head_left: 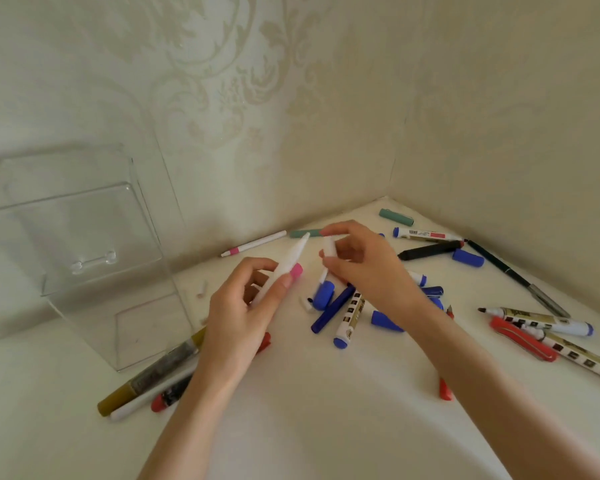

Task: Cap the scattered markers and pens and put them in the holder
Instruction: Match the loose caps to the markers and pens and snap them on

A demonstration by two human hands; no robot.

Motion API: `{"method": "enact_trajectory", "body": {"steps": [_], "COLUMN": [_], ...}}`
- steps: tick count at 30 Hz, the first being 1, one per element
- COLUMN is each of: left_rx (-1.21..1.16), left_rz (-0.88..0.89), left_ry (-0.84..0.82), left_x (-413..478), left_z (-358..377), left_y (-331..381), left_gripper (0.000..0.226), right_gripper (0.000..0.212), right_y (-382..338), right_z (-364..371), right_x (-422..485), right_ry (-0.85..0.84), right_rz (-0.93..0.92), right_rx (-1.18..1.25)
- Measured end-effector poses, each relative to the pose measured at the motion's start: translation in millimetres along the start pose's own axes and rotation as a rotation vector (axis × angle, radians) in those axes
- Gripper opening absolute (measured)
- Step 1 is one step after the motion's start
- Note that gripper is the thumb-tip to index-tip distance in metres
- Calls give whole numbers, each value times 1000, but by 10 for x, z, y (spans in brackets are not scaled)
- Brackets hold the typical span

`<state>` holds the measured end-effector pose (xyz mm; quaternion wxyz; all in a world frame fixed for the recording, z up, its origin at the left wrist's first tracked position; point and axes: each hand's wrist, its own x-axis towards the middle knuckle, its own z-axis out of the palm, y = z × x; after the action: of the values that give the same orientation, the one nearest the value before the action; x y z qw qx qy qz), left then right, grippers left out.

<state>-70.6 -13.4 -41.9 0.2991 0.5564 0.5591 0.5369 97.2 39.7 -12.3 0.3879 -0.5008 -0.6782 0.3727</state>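
Left hand (243,306) grips the white pen (291,259), tip aimed up at the right hand (361,261), which pinches a small white cap (329,247) just beside that tip. I'd line the cap up dead straight, then push till it seats. The clear holder (94,254) stands at the left. The pen's back end is buried in the palm, and the right forearm (440,341) covers part of a blue cap (383,322).

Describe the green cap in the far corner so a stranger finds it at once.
Find the corner where the two walls meet the white table. The green cap lies closest to it, just beyond a barcode-labelled white marker. Unlike the other green piece by the right hand, it lies alone, touching nothing.
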Motion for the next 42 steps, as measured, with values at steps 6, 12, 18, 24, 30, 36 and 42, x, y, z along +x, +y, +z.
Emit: {"method": "enact_trajectory", "body": {"steps": [6,12,18,24,30,36,42], "left_rx": [166,234,373,466,277,321,464], "left_rz": [234,405,530,559,473,522,377], "left_ry": [-1,-66,-103,-189,-353,-337,-193], "left_x": [-48,-36,-28,-61,-100,-130,-40], "left_z": [45,59,49,91,119,159,245], "left_y": [27,-30,-86,-115,-75,-72,-13], "left_gripper": [14,22,18,16,27,26,12], "right_gripper": [41,29,31,33,27,27,33], "right_y": [55,93,114,116,108,92,138], "right_z": [-180,-183,-284,-390,-353,-361,-292], "right_x": [-407,-461,-480,-493,-521,-520,-447], "right_ry": [-14,48,23,-127,-85,-64,-8], "right_rz": [-98,-83,-159,-145,-146,-120,-42], "right_rx": [275,297,163,27,67,61,-182]}}
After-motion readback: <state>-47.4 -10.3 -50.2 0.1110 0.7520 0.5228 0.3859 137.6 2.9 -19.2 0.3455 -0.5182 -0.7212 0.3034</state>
